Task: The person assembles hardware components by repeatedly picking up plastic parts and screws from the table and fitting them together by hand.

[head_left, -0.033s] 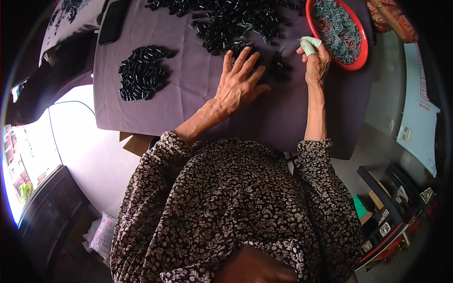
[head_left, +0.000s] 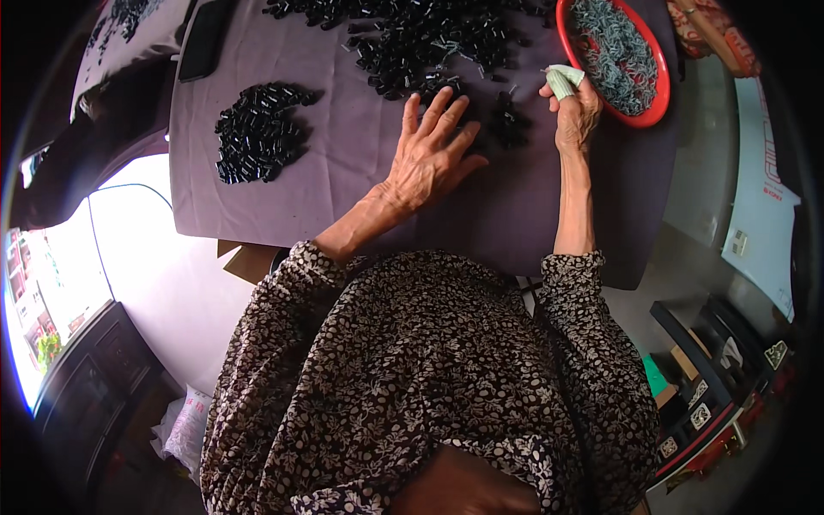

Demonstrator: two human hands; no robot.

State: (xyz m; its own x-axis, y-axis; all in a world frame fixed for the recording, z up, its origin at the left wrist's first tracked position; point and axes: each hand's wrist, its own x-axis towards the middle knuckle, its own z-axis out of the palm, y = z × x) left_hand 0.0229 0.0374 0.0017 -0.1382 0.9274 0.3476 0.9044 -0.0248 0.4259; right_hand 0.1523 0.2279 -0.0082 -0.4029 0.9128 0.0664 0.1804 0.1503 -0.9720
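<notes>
My left hand (head_left: pixel 429 153) lies palm down with its fingers spread, the fingertips at the near edge of a large heap of small black cylindrical pieces (head_left: pixel 421 51). Pale ribbed covers (head_left: pixel 562 81) sit on two fingers of my right hand (head_left: pixel 577 116). Those covered fingers are pressed together beside the red bowl (head_left: pixel 664 94); what they hold, if anything, is too small to make out. Many small grey screw-like parts (head_left: pixel 611 56) fill the bowl. Between my hands is a small cluster of black pieces (head_left: pixel 508 120).
A separate pile of black pieces (head_left: pixel 262 133) rests on the left part of the cloth-covered table (head_left: pixel 360 172). Near the table's far left corner lies a dark flat phone-like object (head_left: pixel 206 41). Dark wooden furniture (head_left: pixel 107 369) stands at lower left, with a white plastic bag (head_left: pixel 184 429) beside it.
My left hand has shifted very slightly to the left, its fingers still spread. The right hand stays in about the same place.
</notes>
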